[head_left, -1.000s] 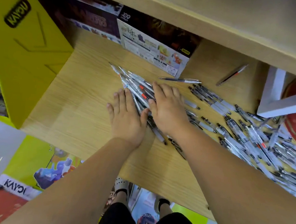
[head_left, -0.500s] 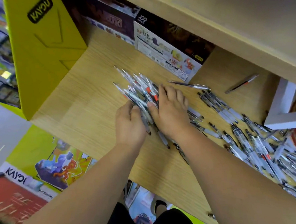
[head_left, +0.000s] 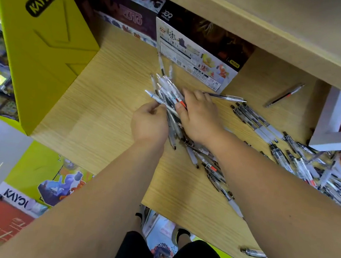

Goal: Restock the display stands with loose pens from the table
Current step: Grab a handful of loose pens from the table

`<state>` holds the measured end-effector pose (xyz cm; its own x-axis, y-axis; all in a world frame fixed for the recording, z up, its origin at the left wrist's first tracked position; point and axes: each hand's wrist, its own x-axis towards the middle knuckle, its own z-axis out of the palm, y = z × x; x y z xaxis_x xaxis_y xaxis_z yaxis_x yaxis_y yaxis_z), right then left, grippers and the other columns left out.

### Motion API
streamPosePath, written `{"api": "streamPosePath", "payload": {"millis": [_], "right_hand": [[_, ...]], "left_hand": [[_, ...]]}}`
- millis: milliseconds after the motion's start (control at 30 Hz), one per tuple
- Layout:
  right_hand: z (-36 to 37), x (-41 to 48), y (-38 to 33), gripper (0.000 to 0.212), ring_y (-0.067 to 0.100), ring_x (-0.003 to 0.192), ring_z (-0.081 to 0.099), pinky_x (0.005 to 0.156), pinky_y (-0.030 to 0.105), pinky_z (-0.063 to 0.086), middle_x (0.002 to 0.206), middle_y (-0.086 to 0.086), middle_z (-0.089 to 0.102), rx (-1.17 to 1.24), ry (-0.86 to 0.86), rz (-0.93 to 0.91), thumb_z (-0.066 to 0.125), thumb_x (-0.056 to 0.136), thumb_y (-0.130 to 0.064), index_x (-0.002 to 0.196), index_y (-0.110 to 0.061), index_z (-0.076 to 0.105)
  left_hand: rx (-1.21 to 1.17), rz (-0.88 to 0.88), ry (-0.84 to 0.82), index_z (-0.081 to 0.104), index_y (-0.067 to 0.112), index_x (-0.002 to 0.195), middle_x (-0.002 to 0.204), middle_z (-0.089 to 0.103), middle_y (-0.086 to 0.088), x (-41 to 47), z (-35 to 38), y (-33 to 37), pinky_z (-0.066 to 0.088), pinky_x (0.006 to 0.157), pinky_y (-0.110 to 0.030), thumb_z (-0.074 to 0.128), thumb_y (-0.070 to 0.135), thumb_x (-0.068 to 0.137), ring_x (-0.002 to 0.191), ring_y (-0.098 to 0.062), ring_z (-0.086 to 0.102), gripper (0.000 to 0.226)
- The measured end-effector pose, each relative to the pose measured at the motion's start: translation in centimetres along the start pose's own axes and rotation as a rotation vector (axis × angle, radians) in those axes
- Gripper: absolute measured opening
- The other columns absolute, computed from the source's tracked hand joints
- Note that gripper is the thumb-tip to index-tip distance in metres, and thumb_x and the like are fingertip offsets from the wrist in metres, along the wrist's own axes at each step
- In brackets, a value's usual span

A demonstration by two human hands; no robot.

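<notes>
A bundle of clear-barrelled pens [head_left: 166, 88] sits gathered between my two hands on the wooden table [head_left: 98, 112], tips fanning up toward the back. My left hand [head_left: 149, 122] curls its fingers round the bundle's left side. From the right, my right hand [head_left: 199, 115] grips the same pens, its thumb on an orange-marked one. Many more loose pens [head_left: 295, 156] lie scattered along the table to the right, some hidden under my right forearm. No display stand is clearly in view.
A printed cardboard box [head_left: 192, 56] stands at the back, close behind the bundle. A yellow panel [head_left: 41, 47] walls the left side. A white frame [head_left: 333, 123] sits at the right edge, one lone pen [head_left: 284, 95] beside it. A shelf overhangs above.
Both hands went from lying flat on the pens to curling round them. The pens are now drawn into a tighter bundle, turned more upright toward the box.
</notes>
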<state>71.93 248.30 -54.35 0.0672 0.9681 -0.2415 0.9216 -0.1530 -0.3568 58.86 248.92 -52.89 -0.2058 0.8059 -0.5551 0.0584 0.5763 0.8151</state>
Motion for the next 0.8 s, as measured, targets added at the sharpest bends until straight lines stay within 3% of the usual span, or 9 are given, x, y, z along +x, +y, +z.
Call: {"api": "streamPosePath", "payload": {"millis": [133, 233, 333, 467, 600, 667, 800], "right_hand": [[-0.1, 0.3, 0.3, 0.059, 0.034, 0.138, 0.037, 0.112, 0.048, 0.035, 0.151, 0.012, 0.046, 0.045, 0.000, -0.033, 0.035, 0.107, -0.047, 0.158, -0.017, 0.032], [-0.5, 0.2, 0.4, 0.083, 0.032, 0.144, 0.031, 0.116, 0.048, 0.032, 0.155, 0.011, 0.040, 0.034, -0.064, -0.054, 0.040, 0.096, -0.069, 0.159, -0.017, 0.026], [-1.0, 0.6, 0.7, 0.106, 0.030, 0.149, 0.025, 0.120, 0.048, 0.029, 0.160, 0.010, 0.033, 0.010, -0.165, -0.074, 0.057, 0.083, -0.078, 0.161, -0.017, 0.019], [-0.9, 1.3, 0.7, 0.084, 0.031, 0.136, 0.040, 0.111, 0.046, 0.039, 0.146, 0.009, 0.048, 0.040, -0.142, -0.073, 0.067, 0.086, -0.062, 0.151, -0.020, 0.036], [-0.8, 1.5, 0.3, 0.065, 0.029, 0.129, 0.046, 0.102, 0.042, 0.041, 0.137, 0.008, 0.055, 0.050, -0.124, -0.063, 0.065, 0.087, -0.054, 0.139, -0.018, 0.047], [-0.7, 1.6, 0.1, 0.067, 0.029, 0.127, 0.047, 0.099, 0.041, 0.042, 0.133, 0.007, 0.057, 0.045, -0.118, -0.053, 0.067, 0.084, -0.059, 0.134, -0.018, 0.048], [-0.9, 1.9, -0.7, 0.086, 0.028, 0.122, 0.051, 0.093, 0.039, 0.044, 0.129, 0.007, 0.058, -0.002, -0.112, -0.023, 0.073, 0.072, -0.075, 0.128, -0.014, 0.049]], "left_hand": [[-0.030, -0.048, 0.031, 0.077, 0.025, 0.091, 0.082, 0.075, -0.001, 0.6, 0.1, 0.1, 0.063, 0.068, -0.052, 0.078, 0.036, 0.071, 0.076, -0.025, 0.074, 0.024], [-0.085, -0.109, 0.015, 0.072, 0.022, 0.099, 0.079, 0.071, -0.003, 0.7, -0.1, 0.6, 0.063, 0.058, -0.042, 0.084, 0.019, 0.079, 0.061, -0.019, 0.069, 0.023], [-0.085, -0.144, -0.023, 0.068, 0.021, 0.109, 0.082, 0.068, -0.004, 1.3, -0.7, 1.1, 0.057, 0.054, -0.032, 0.086, 0.019, 0.080, 0.053, -0.016, 0.064, 0.034], [-0.047, -0.146, -0.077, 0.070, 0.024, 0.108, 0.093, 0.074, -0.007, 1.9, -1.4, 1.3, 0.056, 0.056, -0.035, 0.081, 0.023, 0.086, 0.062, -0.017, 0.070, 0.025], [-0.096, -0.155, -0.070, 0.070, 0.022, 0.106, 0.081, 0.075, -0.003, 2.1, -1.6, 1.5, 0.053, 0.055, -0.032, 0.080, 0.019, 0.087, 0.057, -0.015, 0.069, 0.022], [-0.135, -0.162, -0.056, 0.068, 0.023, 0.108, 0.076, 0.076, -0.004, 2.2, -1.3, 1.6, 0.056, 0.057, -0.033, 0.082, 0.016, 0.083, 0.060, -0.016, 0.072, 0.029], [-0.208, -0.167, -0.036, 0.069, 0.021, 0.108, 0.087, 0.076, -0.013, 2.7, -0.7, 1.9, 0.062, 0.058, -0.039, 0.087, 0.010, 0.076, 0.069, -0.027, 0.073, 0.038]]}}
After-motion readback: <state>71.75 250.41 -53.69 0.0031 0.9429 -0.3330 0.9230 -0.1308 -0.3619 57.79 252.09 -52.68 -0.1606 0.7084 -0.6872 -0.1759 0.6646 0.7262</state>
